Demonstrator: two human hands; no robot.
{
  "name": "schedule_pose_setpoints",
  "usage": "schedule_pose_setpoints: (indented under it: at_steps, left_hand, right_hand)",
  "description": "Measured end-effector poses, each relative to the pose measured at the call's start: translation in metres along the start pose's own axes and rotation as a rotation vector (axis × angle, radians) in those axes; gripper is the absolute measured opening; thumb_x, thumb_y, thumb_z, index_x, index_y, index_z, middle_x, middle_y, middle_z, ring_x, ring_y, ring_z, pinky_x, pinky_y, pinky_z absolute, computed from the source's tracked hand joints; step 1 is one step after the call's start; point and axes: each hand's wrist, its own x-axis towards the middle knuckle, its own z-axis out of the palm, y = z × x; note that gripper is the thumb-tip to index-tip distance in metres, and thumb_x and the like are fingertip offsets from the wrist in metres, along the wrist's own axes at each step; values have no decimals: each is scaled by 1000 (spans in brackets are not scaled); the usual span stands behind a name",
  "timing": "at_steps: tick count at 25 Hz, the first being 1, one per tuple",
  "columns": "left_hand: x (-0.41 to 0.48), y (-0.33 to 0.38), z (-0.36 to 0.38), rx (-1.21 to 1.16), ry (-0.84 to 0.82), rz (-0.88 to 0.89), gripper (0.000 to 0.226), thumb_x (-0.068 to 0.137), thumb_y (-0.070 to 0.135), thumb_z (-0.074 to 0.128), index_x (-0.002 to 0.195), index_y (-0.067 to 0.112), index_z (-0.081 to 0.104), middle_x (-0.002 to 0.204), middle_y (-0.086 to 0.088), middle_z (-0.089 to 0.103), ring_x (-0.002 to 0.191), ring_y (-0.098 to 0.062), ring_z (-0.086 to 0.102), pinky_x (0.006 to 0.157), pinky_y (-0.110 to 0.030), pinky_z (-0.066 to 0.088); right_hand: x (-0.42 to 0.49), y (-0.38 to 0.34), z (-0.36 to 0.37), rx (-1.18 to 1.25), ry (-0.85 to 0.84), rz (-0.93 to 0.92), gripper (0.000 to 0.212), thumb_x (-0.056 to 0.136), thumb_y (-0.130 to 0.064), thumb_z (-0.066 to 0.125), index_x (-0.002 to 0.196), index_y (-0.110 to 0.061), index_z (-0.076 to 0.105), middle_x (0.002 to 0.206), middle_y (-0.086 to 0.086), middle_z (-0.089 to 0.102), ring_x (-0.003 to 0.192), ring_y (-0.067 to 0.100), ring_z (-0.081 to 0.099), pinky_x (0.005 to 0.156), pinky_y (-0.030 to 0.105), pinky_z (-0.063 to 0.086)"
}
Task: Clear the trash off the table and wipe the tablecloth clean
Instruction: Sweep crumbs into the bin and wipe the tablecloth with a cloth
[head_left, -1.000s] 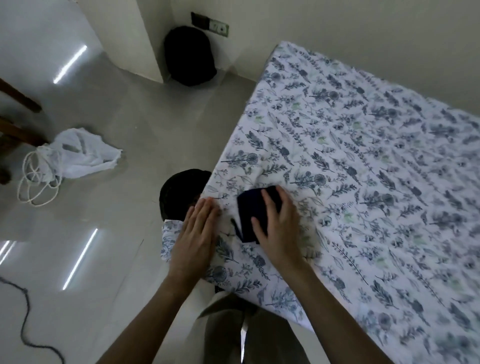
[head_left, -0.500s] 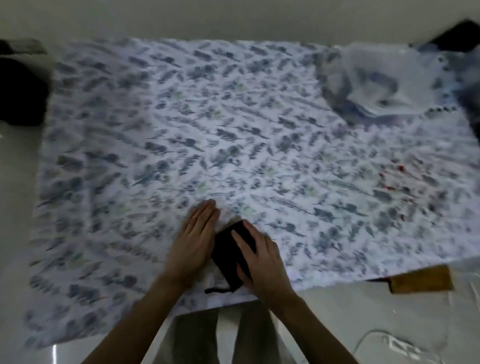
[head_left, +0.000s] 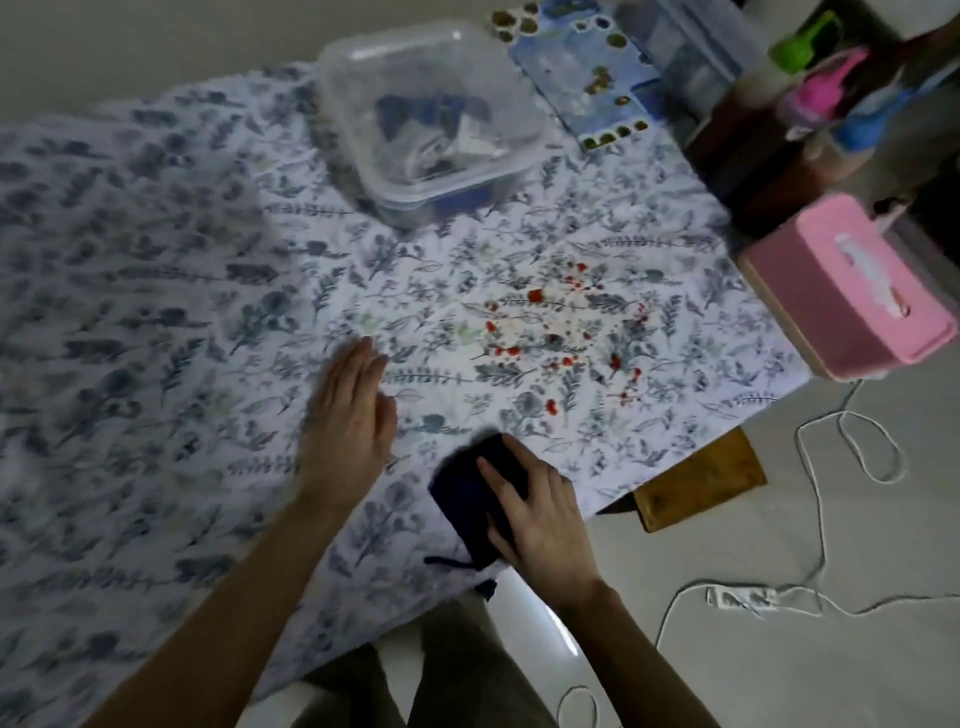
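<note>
A white tablecloth (head_left: 156, 322) with a blue leaf print covers the table. Red splatter stains (head_left: 561, 332) dot its right part. My right hand (head_left: 535, 519) presses a dark navy cloth (head_left: 467, 493) flat on the tablecloth near the front edge, just below the stains. My left hand (head_left: 353, 421) lies flat on the tablecloth to the left of the cloth, fingers together and holding nothing. A clear plastic container (head_left: 431, 119) with scraps inside stands at the back of the table.
A pink tissue box (head_left: 847, 291) sits beyond the table's right edge, with coloured bottles (head_left: 826, 88) behind it. A paint palette (head_left: 582, 67) lies at the back. A white cord (head_left: 831, 499) trails over the floor at the right. A wooden corner (head_left: 701, 483) shows under the tablecloth.
The view has swung right, bringing the stains, container and tissue box into sight. Both hands and the dark cloth have shifted right along the front edge, and my hands are now farther apart.
</note>
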Motion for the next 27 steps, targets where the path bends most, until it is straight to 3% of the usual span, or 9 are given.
schedule_pose_setpoints:
  at_steps: [6,9,11,15,20,27]
  left_hand:
    - [18,-9,16,193,-42,-118,47,98,30,30,138,6,39,151,-17,35,143,-31,27,119,-50,20]
    - [18,-9,16,229,-52,-144,52,98,33,27,140,6,38,152,-17,33,146,-28,23,122,-46,14]
    - [18,-7,16,234,-43,-148,53,97,33,27,141,5,38,153,-17,33,146,-28,22,122,-45,14]
    - [19,-8,17,228,-53,-166,54,96,32,28,141,4,38,153,-17,32,146,-28,22,122,-46,14]
    - [20,-10,17,215,-46,-168,54,95,32,31,141,4,38,153,-18,32,146,-30,23,120,-49,19]
    - [19,-9,17,229,-37,-156,54,95,32,32,140,2,40,153,-19,33,145,-30,25,119,-50,22]
  right_hand:
    - [0,94,-24,-17,99,366,54,89,-38,45,137,-13,42,142,21,39,116,39,48,93,48,43]
    - [17,139,-35,-87,117,433,57,93,-39,42,143,-13,33,156,14,23,143,34,20,116,51,21]
    - [35,169,-41,-92,172,521,56,95,-32,45,144,-9,30,158,11,16,147,30,6,119,52,11]
    - [81,223,-52,-35,277,656,64,90,-37,38,145,-6,28,157,15,20,145,35,12,119,50,15]
    - [131,243,-53,-51,319,663,68,93,-52,34,146,-10,29,156,17,21,144,34,17,119,43,13]
    - [197,201,-40,-69,241,610,63,96,-49,30,147,-11,27,157,15,19,145,35,15,119,49,15]
